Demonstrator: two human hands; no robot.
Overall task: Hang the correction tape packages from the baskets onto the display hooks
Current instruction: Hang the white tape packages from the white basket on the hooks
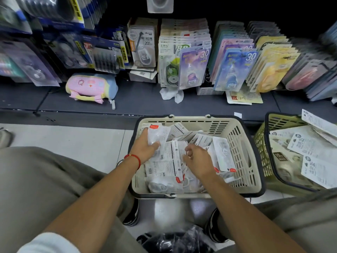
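Both hands reach into the cream basket (237, 143): the left hand (145, 148) grips a white package (156, 134) at its far-left corner, while the right hand (196, 159) hovers loosely curled, empty, over the pile (169, 167). Right of it stands a green basket (262, 136) of packages. Beyond it, the shelf (138, 99) carries hanging tape cards (193, 68).

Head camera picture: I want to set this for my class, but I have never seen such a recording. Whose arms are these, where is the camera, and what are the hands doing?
No machine here: the camera sits on a person's head, looking forward and down, so the arms are the wearer's own. They crouch before a shop display of hanging correction tape packages. On the floor stands a cream basket full of white correction tape packages, with a green basket beside it. The left hand has a package in its grip inside the cream basket. The right hand reaches into the same pile, fingers loosely curled; it seems to hold nothing yet. A pastel pencil case lies on the shelf.
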